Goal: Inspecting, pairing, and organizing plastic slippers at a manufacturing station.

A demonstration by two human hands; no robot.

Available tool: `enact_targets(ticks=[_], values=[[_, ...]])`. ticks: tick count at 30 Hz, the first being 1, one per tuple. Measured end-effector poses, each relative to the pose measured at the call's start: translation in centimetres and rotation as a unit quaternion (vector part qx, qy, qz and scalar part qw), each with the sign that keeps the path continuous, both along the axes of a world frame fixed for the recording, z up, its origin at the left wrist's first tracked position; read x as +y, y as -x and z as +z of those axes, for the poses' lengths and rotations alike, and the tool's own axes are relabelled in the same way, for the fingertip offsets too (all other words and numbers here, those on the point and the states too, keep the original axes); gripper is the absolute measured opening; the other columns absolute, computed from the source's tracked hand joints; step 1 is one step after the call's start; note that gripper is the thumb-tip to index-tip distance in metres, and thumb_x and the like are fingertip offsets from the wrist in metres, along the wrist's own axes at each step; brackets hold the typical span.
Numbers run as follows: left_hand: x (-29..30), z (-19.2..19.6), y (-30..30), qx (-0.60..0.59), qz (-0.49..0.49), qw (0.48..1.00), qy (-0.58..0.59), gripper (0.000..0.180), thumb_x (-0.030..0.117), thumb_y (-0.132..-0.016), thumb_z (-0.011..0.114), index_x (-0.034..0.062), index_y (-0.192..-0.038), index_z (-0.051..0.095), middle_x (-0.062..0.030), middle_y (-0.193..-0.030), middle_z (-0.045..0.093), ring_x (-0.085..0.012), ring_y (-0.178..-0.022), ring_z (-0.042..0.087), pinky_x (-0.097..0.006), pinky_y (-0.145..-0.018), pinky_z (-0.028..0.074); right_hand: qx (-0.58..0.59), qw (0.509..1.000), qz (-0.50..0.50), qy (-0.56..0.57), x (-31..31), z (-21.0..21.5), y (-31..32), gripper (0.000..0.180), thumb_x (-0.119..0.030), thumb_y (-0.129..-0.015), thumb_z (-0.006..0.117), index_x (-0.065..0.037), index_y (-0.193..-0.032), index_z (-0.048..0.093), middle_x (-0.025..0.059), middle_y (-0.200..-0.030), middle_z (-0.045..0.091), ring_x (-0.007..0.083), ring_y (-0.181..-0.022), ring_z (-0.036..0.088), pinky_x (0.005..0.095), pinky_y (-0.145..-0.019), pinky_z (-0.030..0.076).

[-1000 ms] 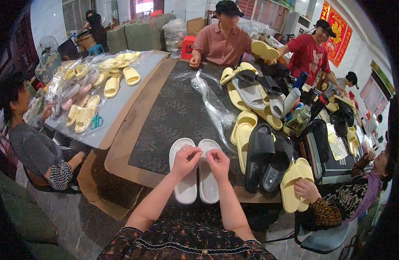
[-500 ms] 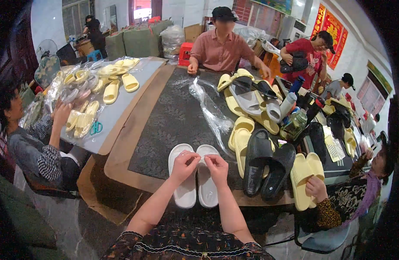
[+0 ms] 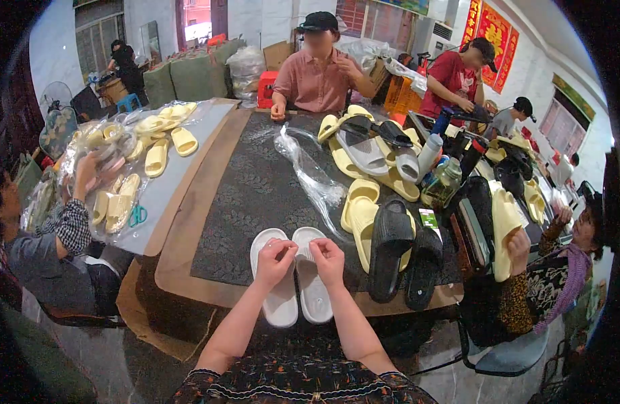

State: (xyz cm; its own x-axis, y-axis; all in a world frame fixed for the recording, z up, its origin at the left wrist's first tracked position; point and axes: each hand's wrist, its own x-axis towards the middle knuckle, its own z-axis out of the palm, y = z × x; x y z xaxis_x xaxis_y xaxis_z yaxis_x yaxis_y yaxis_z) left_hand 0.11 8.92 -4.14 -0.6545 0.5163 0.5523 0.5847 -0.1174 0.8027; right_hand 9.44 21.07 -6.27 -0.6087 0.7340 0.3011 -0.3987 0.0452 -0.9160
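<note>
A pair of pale grey slide slippers lies side by side at the near table edge: the left slipper [image 3: 280, 306] and the right slipper [image 3: 315, 296], toes pointing away. My left hand [image 3: 275, 261] rests over the left strap, thumb and index finger pinched near its inner side. Over the right strap, my right hand [image 3: 326, 261] makes a similar pinch, its fingertips turned toward the left ones. The two hands are close but apart. Anything between the fingertips is too small to make out.
Right of my hands lie a black slipper [image 3: 390, 249] and piled yellow slippers [image 3: 364, 209]. A crumpled clear plastic bag [image 3: 306, 168] lies ahead. Bottles [image 3: 444, 182] stand beyond the pile. Co-workers sit around; one at right holds a yellow slipper [image 3: 505, 236]. Teal scissors [image 3: 138, 215] lie left.
My view has shifted slightly; my hands keep their pinch over the straps. The right-hand co-worker has tilted the yellow slippers up and away. The person opposite has raised a hand to the chest.
</note>
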Motion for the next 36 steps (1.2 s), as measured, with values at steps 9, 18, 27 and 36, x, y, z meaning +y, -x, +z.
enact_targets(ticks=[9,18,27,36], values=[[-0.1,0.8,0.1,0.004,-0.002,1.0,0.011,0.009,0.01,-0.078,0.068,0.0023,-0.083,0.066,-0.0088,-0.075,0.063,-0.0241,-0.071,0.057,-0.034,-0.065,0.045,-0.041,0.999,-0.021,-0.023,-0.5,1.4,-0.4,0.008,-0.009,-0.086,0.066,-0.002,-0.089,0.066,-0.0019,-0.076,0.062,0.0029,-0.066,0.052,0.0191,-0.059,0.042],[0.0,0.0,0.1,0.001,0.007,1.0,0.013,0.008,0.009,-0.079,0.068,0.0023,-0.084,0.066,-0.0088,-0.073,0.061,-0.0221,-0.072,0.058,-0.033,-0.065,0.045,-0.025,1.0,-0.016,-0.008,-0.4,0.7,0.0,0.004,-0.004,-0.084,0.066,-0.002,-0.087,0.065,-0.0031,-0.081,0.061,0.0023,-0.068,0.051,0.0183,-0.061,0.041],[0.1,0.0,0.1,-0.018,0.0,1.0,-0.001,0.009,0.009,-0.079,0.067,0.002,-0.084,0.066,-0.0088,-0.075,0.062,-0.0221,-0.072,0.058,-0.032,-0.066,0.045,-0.015,1.0,-0.005,0.006,-0.5,1.0,-0.1,0.005,-0.007,-0.085,0.066,-0.002,-0.085,0.066,-0.0047,-0.074,0.059,0.0019,-0.066,0.049,0.0179,-0.058,0.04],[-0.2,0.7,-0.4,-0.062,-0.005,0.998,0.008,0.008,0.009,-0.079,0.068,0.0022,-0.084,0.067,-0.0082,-0.072,0.06,-0.0205,-0.072,0.057,-0.031,-0.065,0.045,-0.006,0.999,0.004,0.038,-0.3,1.2,-0.5,0.006,-0.007,-0.084,0.067,-0.001,-0.084,0.066,-0.0034,-0.074,0.06,0.0014,-0.065,0.05,0.0182,-0.058,0.041]])
